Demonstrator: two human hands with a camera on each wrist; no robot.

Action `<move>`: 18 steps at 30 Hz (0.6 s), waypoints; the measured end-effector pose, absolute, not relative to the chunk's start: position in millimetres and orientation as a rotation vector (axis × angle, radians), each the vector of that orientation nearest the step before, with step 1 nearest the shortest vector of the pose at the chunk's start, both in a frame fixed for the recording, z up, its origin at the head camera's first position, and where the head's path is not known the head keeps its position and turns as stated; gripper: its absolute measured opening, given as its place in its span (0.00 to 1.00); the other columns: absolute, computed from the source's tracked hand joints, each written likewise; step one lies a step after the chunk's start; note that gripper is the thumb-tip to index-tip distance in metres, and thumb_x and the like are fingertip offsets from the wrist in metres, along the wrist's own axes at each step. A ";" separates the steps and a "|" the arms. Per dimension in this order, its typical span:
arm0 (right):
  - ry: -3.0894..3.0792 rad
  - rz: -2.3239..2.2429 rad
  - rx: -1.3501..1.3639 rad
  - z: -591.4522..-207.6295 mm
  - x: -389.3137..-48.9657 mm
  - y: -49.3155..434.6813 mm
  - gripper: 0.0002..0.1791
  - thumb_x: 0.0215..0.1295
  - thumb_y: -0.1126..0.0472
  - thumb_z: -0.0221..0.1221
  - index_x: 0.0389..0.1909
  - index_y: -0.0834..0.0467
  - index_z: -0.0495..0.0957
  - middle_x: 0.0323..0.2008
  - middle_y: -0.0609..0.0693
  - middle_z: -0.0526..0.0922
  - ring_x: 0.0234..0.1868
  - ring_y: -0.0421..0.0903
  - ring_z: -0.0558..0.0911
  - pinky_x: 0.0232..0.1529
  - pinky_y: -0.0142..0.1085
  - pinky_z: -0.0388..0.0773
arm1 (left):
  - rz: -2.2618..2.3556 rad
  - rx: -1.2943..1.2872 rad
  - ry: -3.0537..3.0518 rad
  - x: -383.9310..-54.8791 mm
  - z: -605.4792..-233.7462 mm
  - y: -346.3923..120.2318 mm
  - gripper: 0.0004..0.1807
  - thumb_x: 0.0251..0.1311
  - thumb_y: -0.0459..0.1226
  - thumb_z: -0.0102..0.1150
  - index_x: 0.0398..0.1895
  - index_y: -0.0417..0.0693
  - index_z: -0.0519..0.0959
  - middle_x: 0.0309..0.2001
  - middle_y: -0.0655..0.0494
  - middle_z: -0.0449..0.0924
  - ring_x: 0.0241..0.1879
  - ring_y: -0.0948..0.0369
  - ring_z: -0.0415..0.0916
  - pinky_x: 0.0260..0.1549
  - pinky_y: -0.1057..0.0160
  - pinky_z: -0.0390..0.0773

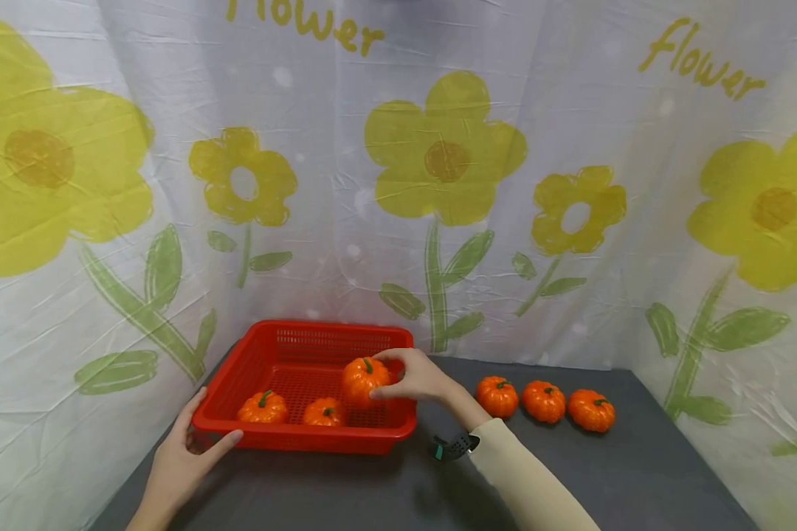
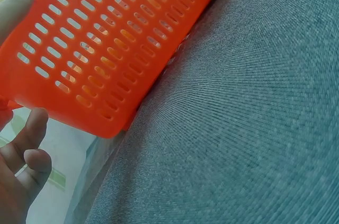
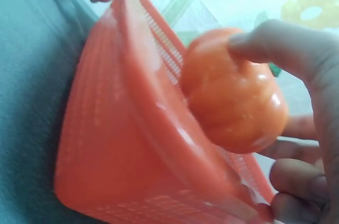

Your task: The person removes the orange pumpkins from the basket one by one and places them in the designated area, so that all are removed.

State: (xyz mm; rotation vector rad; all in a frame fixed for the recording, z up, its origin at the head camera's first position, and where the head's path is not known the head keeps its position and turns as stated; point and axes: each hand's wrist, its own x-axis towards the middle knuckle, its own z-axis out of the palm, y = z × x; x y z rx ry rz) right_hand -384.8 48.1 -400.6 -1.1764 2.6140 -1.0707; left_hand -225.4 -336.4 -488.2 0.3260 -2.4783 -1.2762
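My right hand (image 1: 417,375) pinches a small orange pumpkin (image 1: 362,385) with a green stem over the right end of a red plastic basket (image 1: 305,440). In the right wrist view the thumb presses on one side of this pumpkin (image 3: 228,97), with fingers on the other side, just beyond the basket's rim (image 3: 153,97). Two more pumpkins lie inside, one front left (image 1: 263,408) and one front middle (image 1: 325,412). With the thumb on the near rim and fingers along the left side, my left hand (image 1: 176,468) grips the basket's front-left corner.
Three more pumpkins stand in a row on the dark grey table (image 1: 538,479): one near my right wrist (image 1: 497,397), one in the middle (image 1: 543,402) and one at the right (image 1: 592,411). A flower-printed white curtain (image 1: 339,258) encloses the table at back and sides.
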 end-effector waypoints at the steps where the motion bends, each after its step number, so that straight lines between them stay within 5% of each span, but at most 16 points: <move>1: 2.631 -1.090 -1.164 -402.1 -382.4 48.1 0.37 0.58 0.45 0.75 0.67 0.57 0.81 0.60 0.52 0.85 0.24 0.36 0.72 0.38 0.34 0.76 | -1.275 0.326 -2.479 -225.4 -488.1 -336.3 0.58 0.61 0.57 0.75 0.87 0.55 0.51 0.34 0.51 0.77 0.30 0.63 0.70 0.28 0.65 0.71; 5: 2.692 -1.168 -1.113 -407.8 -372.6 47.3 0.39 0.57 0.44 0.75 0.67 0.58 0.80 0.59 0.53 0.85 0.24 0.35 0.74 0.37 0.33 0.77 | -1.286 0.335 -2.489 -225.0 -487.0 -335.8 0.59 0.61 0.58 0.75 0.87 0.55 0.50 0.34 0.51 0.76 0.30 0.63 0.70 0.27 0.64 0.71; 18: 2.799 -1.356 -0.990 -413.6 -350.5 46.4 0.39 0.56 0.43 0.75 0.65 0.59 0.81 0.59 0.53 0.85 0.46 0.46 0.83 0.46 0.40 0.81 | -1.290 0.361 -2.508 -225.7 -485.6 -336.5 0.60 0.61 0.59 0.74 0.88 0.54 0.48 0.39 0.49 0.79 0.32 0.62 0.71 0.29 0.64 0.72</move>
